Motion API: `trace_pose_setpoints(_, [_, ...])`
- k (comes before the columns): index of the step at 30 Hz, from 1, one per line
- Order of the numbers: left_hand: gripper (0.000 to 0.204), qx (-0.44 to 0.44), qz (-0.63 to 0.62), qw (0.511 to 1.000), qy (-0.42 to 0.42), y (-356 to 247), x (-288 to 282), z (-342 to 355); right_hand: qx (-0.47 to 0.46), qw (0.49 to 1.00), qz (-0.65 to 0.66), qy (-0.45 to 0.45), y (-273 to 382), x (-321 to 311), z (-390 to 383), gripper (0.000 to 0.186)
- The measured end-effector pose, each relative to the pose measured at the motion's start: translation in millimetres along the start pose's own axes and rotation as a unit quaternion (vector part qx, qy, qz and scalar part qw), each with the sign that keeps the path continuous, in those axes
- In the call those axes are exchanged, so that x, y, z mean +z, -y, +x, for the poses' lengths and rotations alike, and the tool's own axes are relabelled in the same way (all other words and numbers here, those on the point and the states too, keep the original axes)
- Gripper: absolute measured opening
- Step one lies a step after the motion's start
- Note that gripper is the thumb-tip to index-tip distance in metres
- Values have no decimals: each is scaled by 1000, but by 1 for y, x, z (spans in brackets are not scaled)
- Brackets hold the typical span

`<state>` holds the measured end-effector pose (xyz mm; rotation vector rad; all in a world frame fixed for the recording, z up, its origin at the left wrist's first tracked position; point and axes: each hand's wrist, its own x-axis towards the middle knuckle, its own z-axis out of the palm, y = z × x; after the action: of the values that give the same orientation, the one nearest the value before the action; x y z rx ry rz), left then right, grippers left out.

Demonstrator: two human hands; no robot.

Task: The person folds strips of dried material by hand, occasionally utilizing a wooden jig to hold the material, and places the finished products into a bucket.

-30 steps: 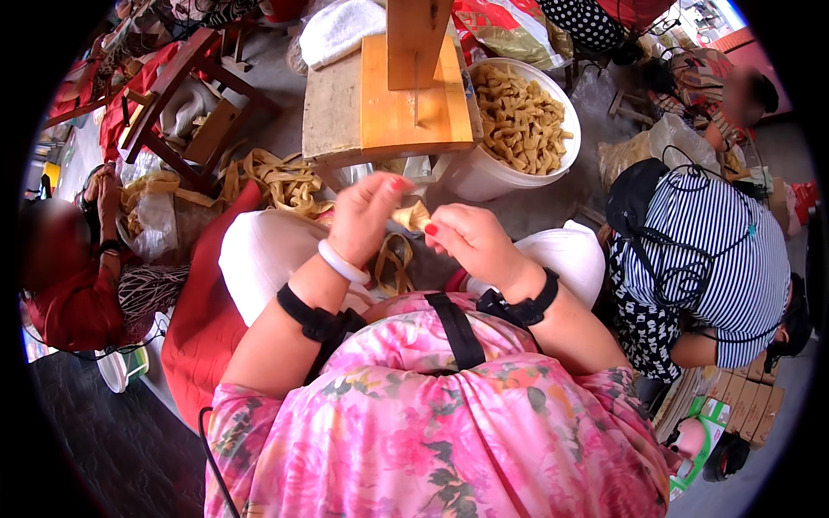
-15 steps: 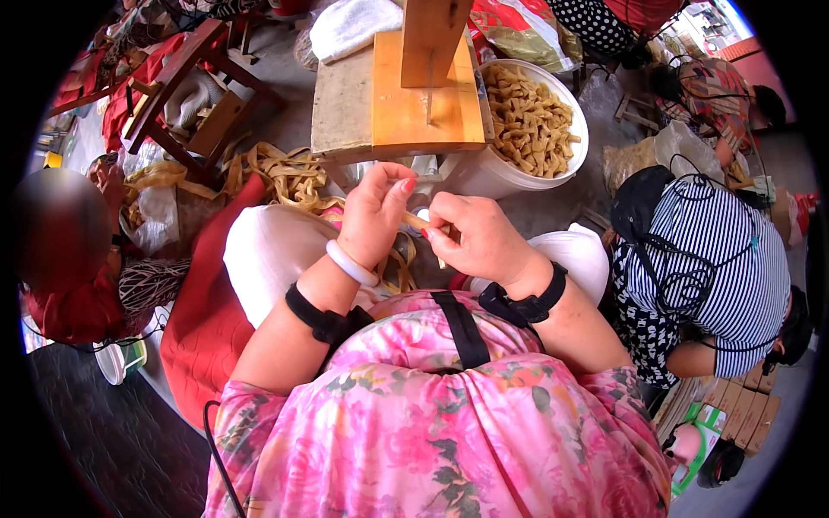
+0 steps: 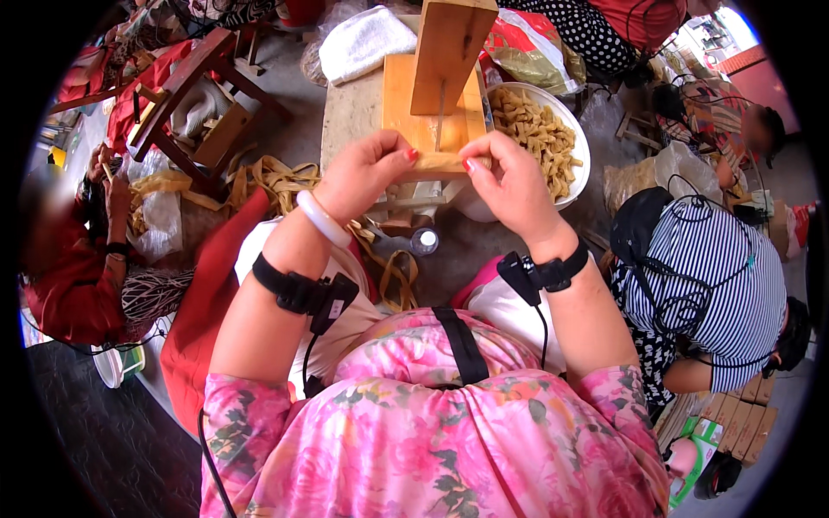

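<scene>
My left hand [image 3: 363, 173] and my right hand [image 3: 515, 186] are both closed, thumb against fingers, on the two ends of a flat tan strip [image 3: 441, 161]. The strip is pulled level between them, just at the near edge of a wooden board [image 3: 399, 104]. From the board rises a thick wooden post [image 3: 451, 60], with a thin metal rod [image 3: 441, 112] in front of it. Whether the strip touches the board I cannot tell. More loose tan strips [image 3: 397, 281] hang between my knees.
Right of the board stands a white tub [image 3: 584, 154] of knotted tan pieces [image 3: 531, 129]. A white cloth [image 3: 367, 43] lies behind left. Below the board is a clear bottle [image 3: 424, 242]. Co-workers sit left [image 3: 73, 293] and right [image 3: 708, 268]. A dark red wooden frame [image 3: 186, 86] stands at left.
Both hands have moved up and away from my lap toward the wooden board and farther apart, drawing the strip out between them. At left, the co-worker's hands have come into view.
</scene>
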<state>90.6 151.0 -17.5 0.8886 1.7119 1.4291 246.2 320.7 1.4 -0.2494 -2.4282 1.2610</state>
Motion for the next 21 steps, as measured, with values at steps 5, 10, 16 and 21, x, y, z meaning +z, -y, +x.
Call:
trace_pose_setpoints(5, [18, 25, 123, 987, -103, -12, 1, 35, -40, 997, -28, -66, -23, 7, 37, 10])
trace_pose_setpoints(10, [15, 49, 251, 953, -159, 14, 0, 20, -128, 956, -236, -115, -62, -15, 22, 15])
trace_pose_setpoints(16, [10, -8, -254, 967, -15, -18, 30, -27, -21, 999, 36, -10, -17, -1, -38, 27])
trace_pose_setpoints(21, [11, 111, -453, 874, 136, -115, 57, -56, -101, 905, 275, 307, 17, 76, -56, 27])
